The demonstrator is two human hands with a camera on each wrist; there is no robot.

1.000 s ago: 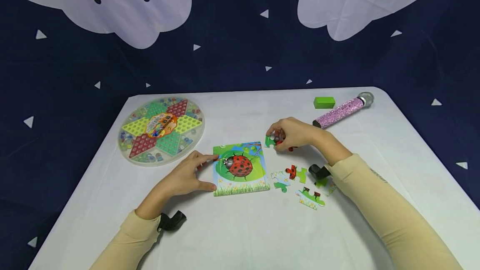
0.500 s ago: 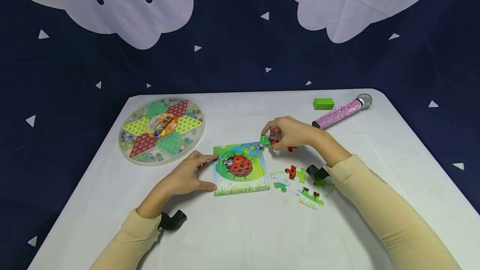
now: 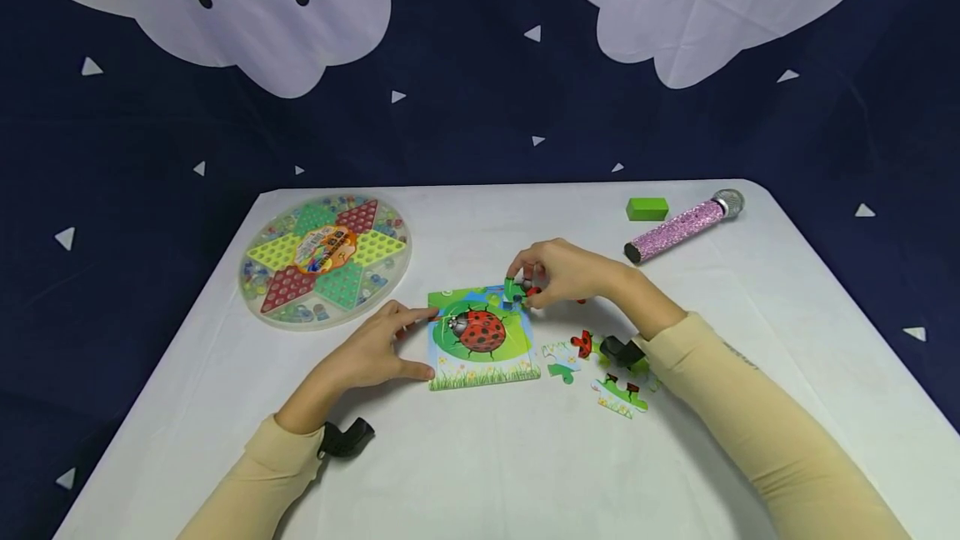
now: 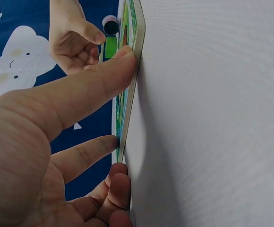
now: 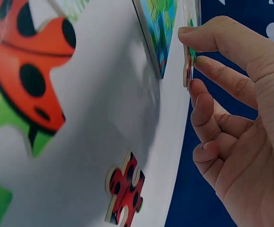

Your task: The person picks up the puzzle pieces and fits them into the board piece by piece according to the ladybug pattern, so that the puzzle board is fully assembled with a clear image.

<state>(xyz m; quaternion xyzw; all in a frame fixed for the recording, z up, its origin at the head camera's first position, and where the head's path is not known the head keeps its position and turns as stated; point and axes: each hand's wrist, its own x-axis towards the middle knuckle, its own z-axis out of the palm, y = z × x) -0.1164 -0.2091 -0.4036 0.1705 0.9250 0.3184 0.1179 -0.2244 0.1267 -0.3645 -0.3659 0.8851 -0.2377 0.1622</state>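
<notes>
A square ladybug puzzle board (image 3: 480, 365) lies on the white table. My left hand (image 3: 371, 348) rests at its left side, thumb and index finger spread along the edge; the left wrist view shows the thumb on the rim of the board (image 4: 135, 71). Over the board's upper right corner, my right hand (image 3: 570, 273) pinches a green and red puzzle piece (image 3: 512, 290) between thumb and fingers. In the right wrist view this piece (image 5: 189, 71) is seen edge-on, raised off the table. A red spotted puzzle piece (image 5: 126, 187) lies below that hand.
Several loose puzzle pieces (image 3: 621, 397) lie right of the board, some partly hidden by the black right wrist camera (image 3: 621, 350). At the back are a round marble game board (image 3: 324, 261), a green block (image 3: 647, 208) and a pink glittery microphone (image 3: 678, 229).
My right hand has carried the pinched puzzle piece leftward from beside the board to over its upper right corner. The left hand and the board have stayed in place.
</notes>
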